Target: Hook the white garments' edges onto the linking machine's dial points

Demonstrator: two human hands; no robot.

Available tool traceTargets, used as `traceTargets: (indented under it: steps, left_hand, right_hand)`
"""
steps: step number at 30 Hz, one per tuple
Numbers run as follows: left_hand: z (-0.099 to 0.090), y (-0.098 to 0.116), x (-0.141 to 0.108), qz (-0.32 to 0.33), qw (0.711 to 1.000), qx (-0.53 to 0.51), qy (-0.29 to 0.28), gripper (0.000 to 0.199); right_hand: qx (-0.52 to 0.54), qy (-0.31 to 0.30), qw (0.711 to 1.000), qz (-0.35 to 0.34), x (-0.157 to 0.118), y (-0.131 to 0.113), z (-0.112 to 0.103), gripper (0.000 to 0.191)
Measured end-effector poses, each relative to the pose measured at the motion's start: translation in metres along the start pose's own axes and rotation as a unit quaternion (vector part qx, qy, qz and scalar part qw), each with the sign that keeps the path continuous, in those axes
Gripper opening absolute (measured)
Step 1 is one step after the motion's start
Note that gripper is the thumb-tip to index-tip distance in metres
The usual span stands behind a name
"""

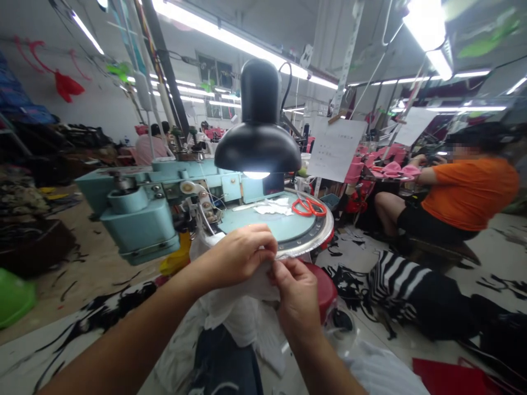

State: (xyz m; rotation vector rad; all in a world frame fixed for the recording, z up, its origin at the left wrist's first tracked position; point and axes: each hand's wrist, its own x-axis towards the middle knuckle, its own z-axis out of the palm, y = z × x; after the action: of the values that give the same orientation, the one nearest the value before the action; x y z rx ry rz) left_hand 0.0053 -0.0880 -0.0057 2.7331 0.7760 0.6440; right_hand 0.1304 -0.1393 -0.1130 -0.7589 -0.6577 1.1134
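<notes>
White fabric [242, 304] is being pinched between the closed fingers of the left hand [236, 258] and right hand [296, 299]. Red scissors [309, 207] are lying beyond them, untouched, on the round table [319, 238].

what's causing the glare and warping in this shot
In the head view, the desk lamp flares white at its bulb, the ceiling tubes burn out to white, and the wide lens bends the ceiling and stretches the edges; the left hand, right hand and white cloth stay fairly sharp.
</notes>
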Motion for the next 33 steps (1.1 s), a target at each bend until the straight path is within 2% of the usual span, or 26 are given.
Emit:
traceTargets:
  steps: [10,18,25,33]
  left_hand:
    - [0.003,0.0026,0.0007,-0.025,0.999,0.032,0.005,0.011]
    - [0.0037,0.0047,0.0008,-0.034,0.999,0.035,0.01,0.01]
    - [0.0034,0.0047,0.0002,-0.032,0.999,0.029,0.013,0.01]
    - [0.0006,-0.0003,-0.0055,-0.019,0.999,0.02,0.023,0.012]
  right_hand:
    - [0.042,0.011,0.999,-0.005,0.0002,0.0056,0.0019,0.023]
    - [-0.01,0.041,0.999,-0.027,-0.001,0.0019,0.0051,0.024]
    - [-0.02,-0.01,1.0,-0.016,-0.005,-0.0017,0.0038,0.028]
    - [-0.036,0.005,0.999,-0.036,-0.0043,0.0022,0.0067,0.031]
